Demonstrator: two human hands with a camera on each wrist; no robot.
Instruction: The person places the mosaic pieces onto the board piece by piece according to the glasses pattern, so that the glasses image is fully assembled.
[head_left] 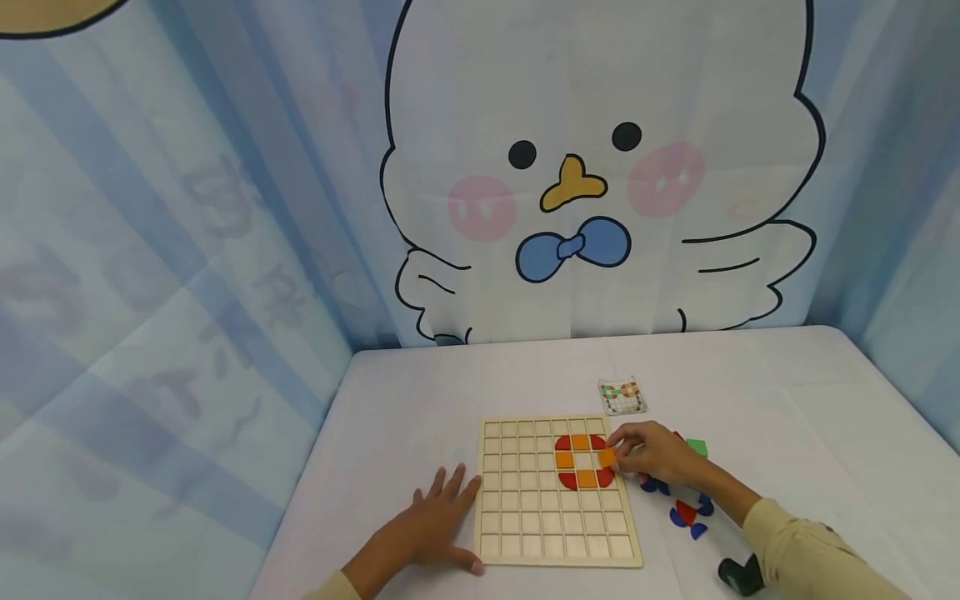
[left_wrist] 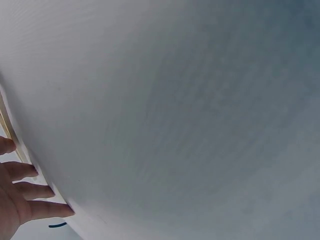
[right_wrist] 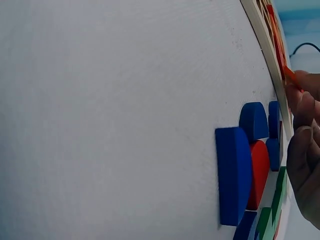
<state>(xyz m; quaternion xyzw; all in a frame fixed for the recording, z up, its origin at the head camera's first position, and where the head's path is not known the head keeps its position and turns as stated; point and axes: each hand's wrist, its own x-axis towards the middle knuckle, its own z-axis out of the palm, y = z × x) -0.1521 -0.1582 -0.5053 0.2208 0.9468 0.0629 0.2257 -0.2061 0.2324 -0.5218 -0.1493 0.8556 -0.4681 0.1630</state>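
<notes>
A wooden grid board (head_left: 522,523) lies on the white table. In its upper right cells, red rounded pieces (head_left: 567,481) form corners, with orange squares (head_left: 580,442) between them, around a bare middle cell. My right hand (head_left: 658,452) pinches an orange square (head_left: 607,457) over the right side of this ring; the same orange piece (right_wrist: 292,76) shows edge-on in the right wrist view. My left hand (head_left: 442,518) rests beside the board's left edge with fingers spread, the index finger and thumb at the frame. In the left wrist view, only its fingers (left_wrist: 42,191) show at the lower left.
A small pattern card (head_left: 622,396) lies behind the board. Right of the board are loose blue pieces (right_wrist: 234,175), red pieces (right_wrist: 258,172) and a green piece (head_left: 697,447), partly hidden by my right hand. A dark object (head_left: 741,575) lies by my right sleeve.
</notes>
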